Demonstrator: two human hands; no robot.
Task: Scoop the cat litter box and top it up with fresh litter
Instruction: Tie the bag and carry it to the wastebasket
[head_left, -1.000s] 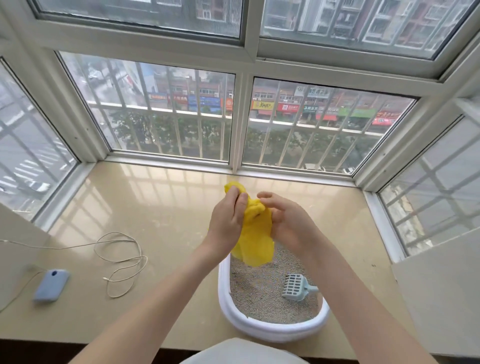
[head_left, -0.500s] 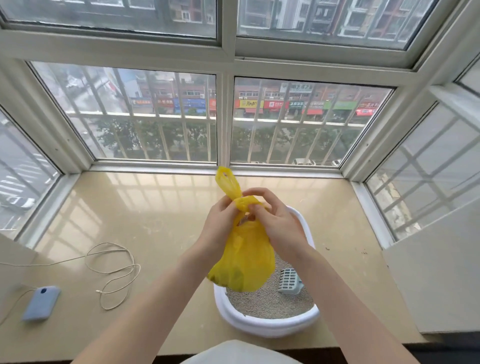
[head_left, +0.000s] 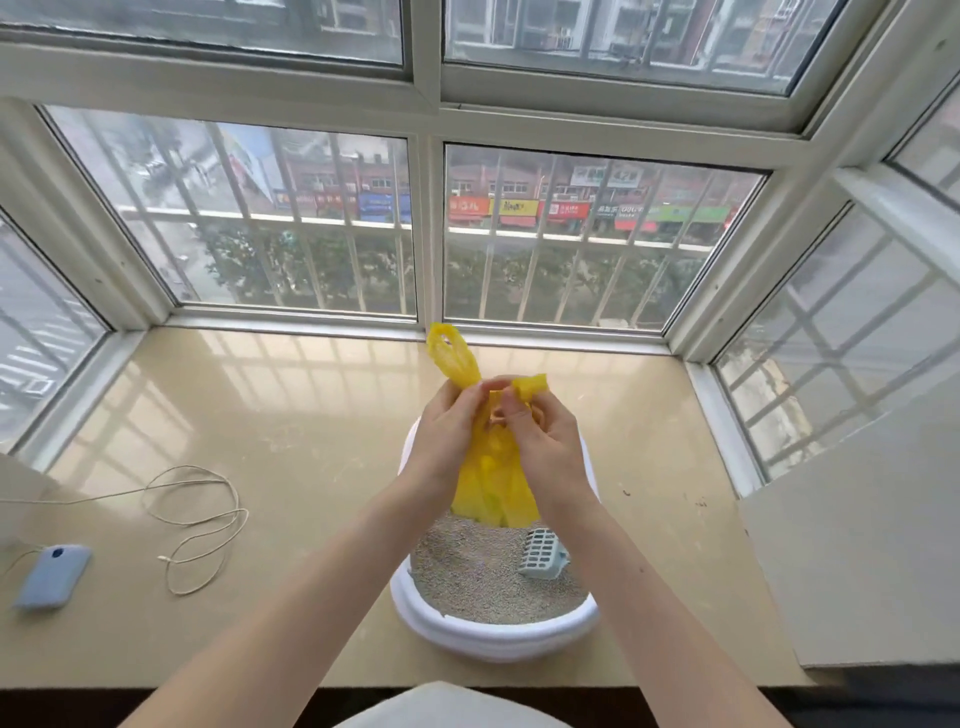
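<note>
Yellow crinkled bag (head_left: 493, 478), hands (head_left: 498, 441) pinching, perhaps knotting

Your bag (head_left: 493, 483): bright yellow, plain, slightly see-through. Litter box (head_left: 488, 636): white rim; litter (head_left: 467, 577) inside grey-beige, speckled. Scoop (head_left: 543, 553) at its right: pale blue-grey, slotted grid. Surface (head_left: 311, 415): glossy cream-beige, faint dark flecks to your right. Far left near you: light blue device (head_left: 52, 574) with a dark blue dot; cream cord (head_left: 197, 519) looped beside it. Window frames (head_left: 428, 234): white.

A blue device (head_left: 52, 575) and looped white cord (head_left: 200, 525) lie on the beige sill (head_left: 260, 415).
</note>
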